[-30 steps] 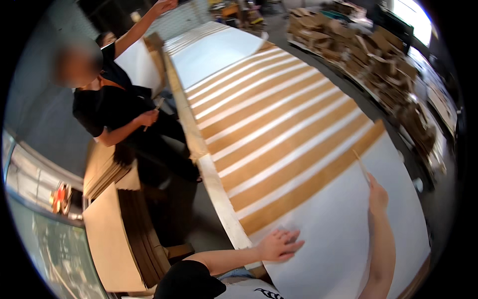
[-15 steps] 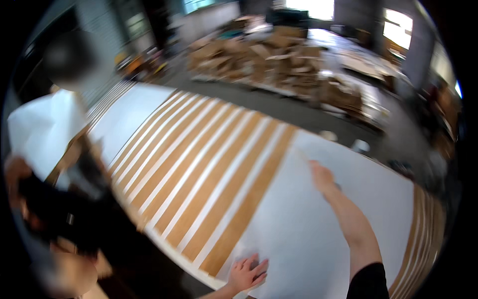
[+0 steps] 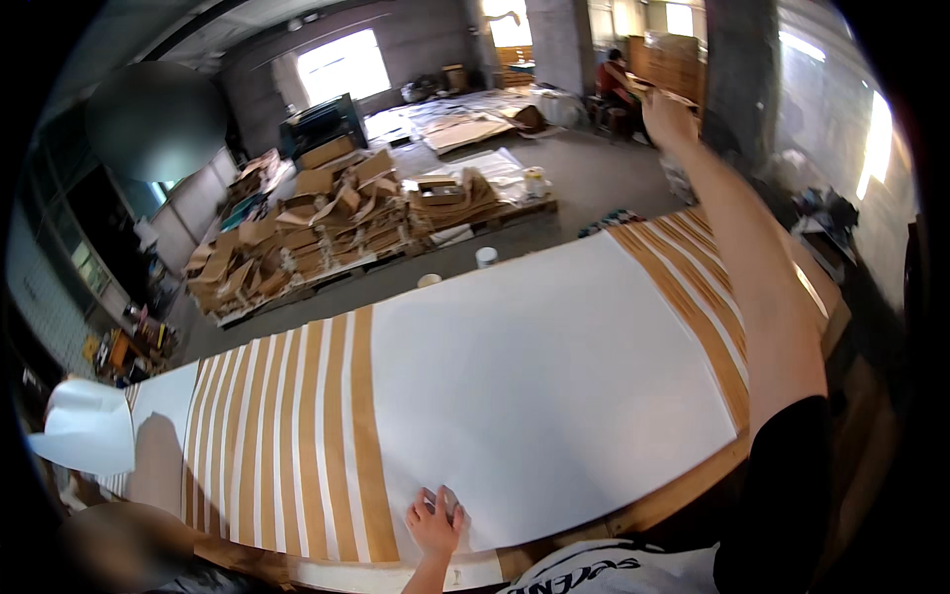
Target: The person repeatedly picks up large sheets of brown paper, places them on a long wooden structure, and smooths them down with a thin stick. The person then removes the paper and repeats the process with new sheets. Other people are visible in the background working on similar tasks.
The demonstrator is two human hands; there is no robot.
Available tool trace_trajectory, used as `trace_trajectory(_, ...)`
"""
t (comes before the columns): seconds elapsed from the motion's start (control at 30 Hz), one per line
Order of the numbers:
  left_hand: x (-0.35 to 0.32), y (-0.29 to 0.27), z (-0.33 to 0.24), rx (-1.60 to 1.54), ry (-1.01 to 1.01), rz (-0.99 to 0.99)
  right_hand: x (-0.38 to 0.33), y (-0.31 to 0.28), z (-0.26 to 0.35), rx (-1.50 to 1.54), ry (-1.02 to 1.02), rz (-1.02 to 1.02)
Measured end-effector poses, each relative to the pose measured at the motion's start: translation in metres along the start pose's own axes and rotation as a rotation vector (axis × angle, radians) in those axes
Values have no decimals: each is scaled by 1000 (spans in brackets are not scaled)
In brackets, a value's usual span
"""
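My left hand (image 3: 435, 517) lies flat with fingers spread on the near edge of a large white sheet (image 3: 554, 376) that covers a long wooden table (image 3: 683, 490). My right hand (image 3: 668, 111) is lifted high at the far right, arm stretched out above the table. Whether it holds anything cannot be made out. Left of the white sheet lie overlapping sheets showing brown and white stripes (image 3: 297, 436). More striped sheets (image 3: 693, 287) lie under my right arm.
Another person (image 3: 129, 540) stands at the lower left beside a loose white sheet (image 3: 84, 436). Beyond the table, pallets carry piles of cardboard (image 3: 327, 218). Two white cups (image 3: 485, 255) stand on the floor. A seated person in red (image 3: 609, 74) is far back.
The view has swung to the right along the table. My right arm has risen from the sheet into the air. My left hand stays pressed on the sheet's near edge.
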State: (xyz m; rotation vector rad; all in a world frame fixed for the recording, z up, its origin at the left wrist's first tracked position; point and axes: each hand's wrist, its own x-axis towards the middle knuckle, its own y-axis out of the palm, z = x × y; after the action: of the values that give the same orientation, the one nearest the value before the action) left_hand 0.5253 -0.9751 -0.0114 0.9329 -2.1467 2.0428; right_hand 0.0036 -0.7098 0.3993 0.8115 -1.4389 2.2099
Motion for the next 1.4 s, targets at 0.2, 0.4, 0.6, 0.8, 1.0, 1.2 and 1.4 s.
trace_trajectory(0.2,7,24,-8,24,51,120,7,-180,-55,-102,70,29)
trace_trajectory(0.4,7,11,-6,111,-125,190,-155,-180,-155,-83,-400,178)
trace_trajectory(0.6,7,-10,-170,-230,114,101,-400,-204,-347,54,35,624)
trace_trajectory(0.8,-34,-3,-373,-769,544,508,-624,-260,-444,-15,852,593)
trace_trajectory(1.0,-108,9,-500,-996,66,1895,-717,-279,-443,44,1211,738)
trace_trajectory(1.2,-132,3,-614,-592,413,2405,-735,-299,-449,123,1334,673)
trace_trajectory(1.4,-161,56,-717,-373,1149,2501,-723,-277,-491,127,1454,643)
